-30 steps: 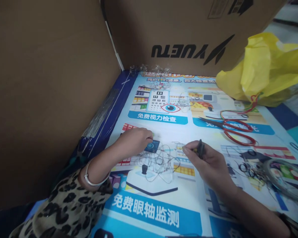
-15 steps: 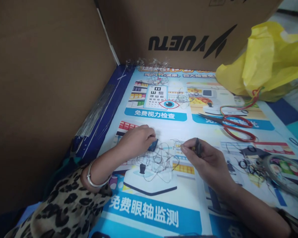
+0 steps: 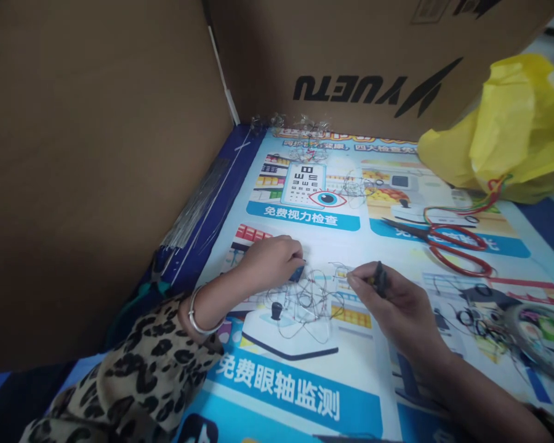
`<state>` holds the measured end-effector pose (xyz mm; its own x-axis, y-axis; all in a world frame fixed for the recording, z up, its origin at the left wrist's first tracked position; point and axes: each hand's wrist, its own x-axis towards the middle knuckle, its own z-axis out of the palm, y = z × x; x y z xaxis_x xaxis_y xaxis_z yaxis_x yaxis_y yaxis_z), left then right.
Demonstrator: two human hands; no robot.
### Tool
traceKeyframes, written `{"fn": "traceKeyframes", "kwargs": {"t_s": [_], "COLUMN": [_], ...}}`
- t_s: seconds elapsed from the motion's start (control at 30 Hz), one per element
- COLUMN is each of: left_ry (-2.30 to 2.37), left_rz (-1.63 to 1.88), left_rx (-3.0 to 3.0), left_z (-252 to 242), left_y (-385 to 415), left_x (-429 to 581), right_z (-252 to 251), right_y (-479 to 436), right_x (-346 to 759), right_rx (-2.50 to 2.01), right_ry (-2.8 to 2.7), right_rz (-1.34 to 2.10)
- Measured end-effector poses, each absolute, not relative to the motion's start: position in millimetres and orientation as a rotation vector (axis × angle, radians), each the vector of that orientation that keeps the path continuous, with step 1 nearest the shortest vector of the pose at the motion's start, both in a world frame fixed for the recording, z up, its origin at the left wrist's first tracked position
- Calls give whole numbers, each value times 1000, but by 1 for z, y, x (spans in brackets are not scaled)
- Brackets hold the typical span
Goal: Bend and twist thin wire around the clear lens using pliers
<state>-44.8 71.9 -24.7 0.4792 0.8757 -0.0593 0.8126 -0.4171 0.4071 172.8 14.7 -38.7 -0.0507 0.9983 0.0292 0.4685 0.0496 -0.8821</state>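
Note:
A loose tangle of thin wire [image 3: 307, 301] lies on the printed sheet between my hands. My left hand [image 3: 274, 261] rests at its upper left with the fingers curled down. A small dark blue patch [image 3: 297, 274] shows at those fingertips; I cannot tell whether it is an object or print, and what the fingers grip is hidden. On the right of the tangle, my right hand [image 3: 392, 295] pinches a thin wire [image 3: 339, 271] between thumb and forefinger. A small black tool [image 3: 379, 280], its kind unclear, is tucked in the same hand.
Red-handled scissors [image 3: 461, 249] lie beyond my right hand, near a yellow plastic bag [image 3: 512, 123]. A clear coil [image 3: 530, 344] and dark rings sit at right. Straight wires [image 3: 196, 206] and a teal-handled tool [image 3: 154, 286] lie left. Cardboard walls [image 3: 351, 37] enclose the back and left.
The view has shifted, so everything appears farther right and slightly lower. Both hands keep nearly the same pose over the sheet, and the tangle stays between them.

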Motion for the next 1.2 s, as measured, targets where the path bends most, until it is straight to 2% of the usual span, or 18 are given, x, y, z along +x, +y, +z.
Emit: {"fn": "traceKeyframes", "kwargs": {"t_s": [1.2], "left_ry": [1314], "left_rz": [276], "left_rx": [2338], "left_z": [-12], "left_y": [60], "left_x": [-41], "right_z": [-33], "right_y": [16], "right_x": [169], "right_rx": [-1611], "right_ry": [-1691], "right_rz": [828]}}
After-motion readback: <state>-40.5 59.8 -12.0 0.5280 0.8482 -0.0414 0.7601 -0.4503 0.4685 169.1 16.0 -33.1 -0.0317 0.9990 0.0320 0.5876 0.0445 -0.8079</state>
